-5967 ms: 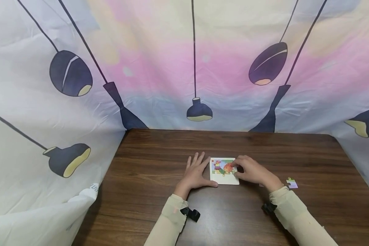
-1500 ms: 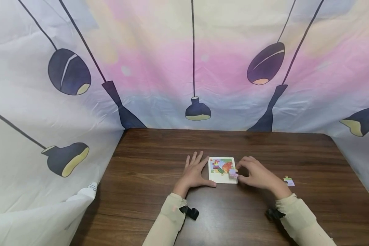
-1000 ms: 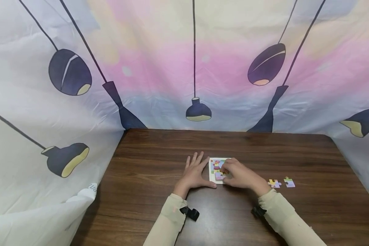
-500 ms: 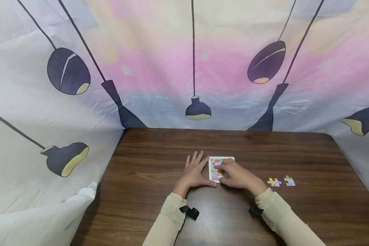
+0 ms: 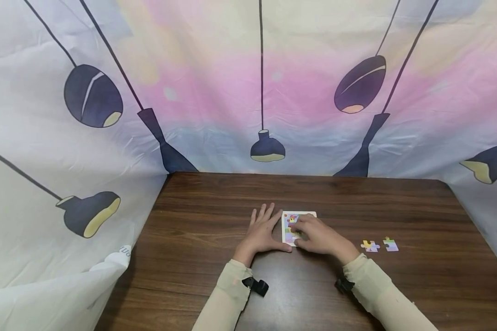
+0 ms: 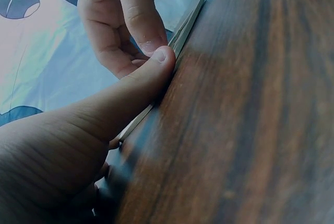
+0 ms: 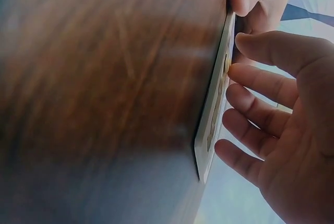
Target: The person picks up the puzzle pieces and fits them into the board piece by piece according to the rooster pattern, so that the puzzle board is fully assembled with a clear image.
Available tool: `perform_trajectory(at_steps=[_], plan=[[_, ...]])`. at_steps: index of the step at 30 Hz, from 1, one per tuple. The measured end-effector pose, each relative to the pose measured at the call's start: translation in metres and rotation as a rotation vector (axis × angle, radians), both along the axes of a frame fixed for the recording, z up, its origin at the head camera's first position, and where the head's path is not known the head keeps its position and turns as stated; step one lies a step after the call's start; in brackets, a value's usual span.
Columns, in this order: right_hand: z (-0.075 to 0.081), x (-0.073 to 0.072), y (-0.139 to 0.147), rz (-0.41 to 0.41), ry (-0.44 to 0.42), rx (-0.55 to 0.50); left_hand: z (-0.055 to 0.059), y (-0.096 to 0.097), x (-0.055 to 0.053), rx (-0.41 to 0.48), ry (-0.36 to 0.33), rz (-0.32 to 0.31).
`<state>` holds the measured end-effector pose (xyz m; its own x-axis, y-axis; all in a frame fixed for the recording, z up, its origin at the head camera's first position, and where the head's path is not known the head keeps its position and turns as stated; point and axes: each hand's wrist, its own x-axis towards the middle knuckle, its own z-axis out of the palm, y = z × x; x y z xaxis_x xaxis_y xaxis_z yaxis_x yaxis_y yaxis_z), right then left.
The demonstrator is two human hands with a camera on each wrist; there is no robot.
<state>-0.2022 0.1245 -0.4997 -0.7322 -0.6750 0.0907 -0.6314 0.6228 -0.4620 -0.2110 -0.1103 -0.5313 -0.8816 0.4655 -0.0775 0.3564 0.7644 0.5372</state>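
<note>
A small white-bordered jigsaw board (image 5: 300, 213) with a rooster picture lies flat on the table. My left hand (image 5: 260, 238) rests on the wood with fingers spread, its thumb and forefinger framing the board's left side and lower left corner. Over the board's right part, my right hand (image 5: 323, 235) presses a fingertip onto the pieces; the right wrist view shows its thumb and bent fingers apart, with nothing pinched. A lilac puzzle piece (image 5: 290, 237) lies in the board's lower left, partly covered by the right hand, which also hides much of the picture.
Two loose puzzle pieces lie right of the board: a yellow and lilac one (image 5: 370, 246) and a green and lilac one (image 5: 390, 244). The brown wooden table (image 5: 215, 193) meets a lamp-printed cloth (image 5: 215, 92) behind and at the sides.
My right hand has carried the lilac piece from the right over to the board's lower left, where it now lies in place and is let go. The left hand has stayed put.
</note>
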Motion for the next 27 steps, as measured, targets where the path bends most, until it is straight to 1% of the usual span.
perform_trajectory(at_steps=[3, 10, 16, 19, 23, 27], plan=[[0.0, 0.002, -0.001, -0.002, 0.011, -0.008, 0.0, 0.0, 0.0, -0.001, 0.002, 0.001], [-0.002, 0.003, -0.002, 0.028, 0.052, -0.006, 0.0, 0.0, 0.0, -0.004, 0.006, 0.004], [-0.002, 0.004, -0.002, 0.036, 0.061, -0.008, -0.001, 0.0, 0.0, -0.006, 0.005, 0.004], [-0.001, 0.005, 0.0, 0.032, 0.046, -0.012, -0.001, 0.0, 0.0, -0.001, 0.004, 0.005], [0.004, 0.004, 0.011, -0.013, 0.024, -0.052, -0.001, 0.0, 0.0, -0.003, 0.001, 0.006], [0.01, 0.003, 0.034, -0.066, 0.039, -0.1, 0.0, 0.001, 0.001, -0.014, 0.002, 0.01]])
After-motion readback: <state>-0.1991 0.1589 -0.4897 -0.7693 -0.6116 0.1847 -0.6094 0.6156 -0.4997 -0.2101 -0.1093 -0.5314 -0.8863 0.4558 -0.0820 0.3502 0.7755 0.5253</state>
